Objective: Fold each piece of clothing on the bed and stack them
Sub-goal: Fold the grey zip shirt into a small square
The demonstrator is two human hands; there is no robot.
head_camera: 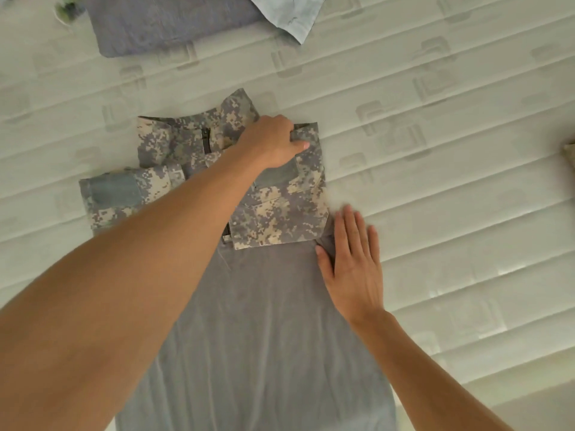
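Observation:
A grey shirt with camouflage sleeves and collar (273, 321) lies flat on the bed, collar away from me. Its right camouflage sleeve (280, 213) is folded in over the chest. My left hand (273, 141) reaches across and pinches the upper right corner of that folded sleeve near the shoulder. My right hand (353, 262) lies flat with straight fingers on the shirt's right edge, just below the sleeve. The left camouflage sleeve (124, 194) sticks out to the left, partly hidden by my left forearm.
A folded purple-grey garment (161, 23) lies at the far edge of the quilted white mattress (451, 150), with a pale blue cloth (289, 10) overlapping its right side. A small tan item (570, 154) shows at the right edge.

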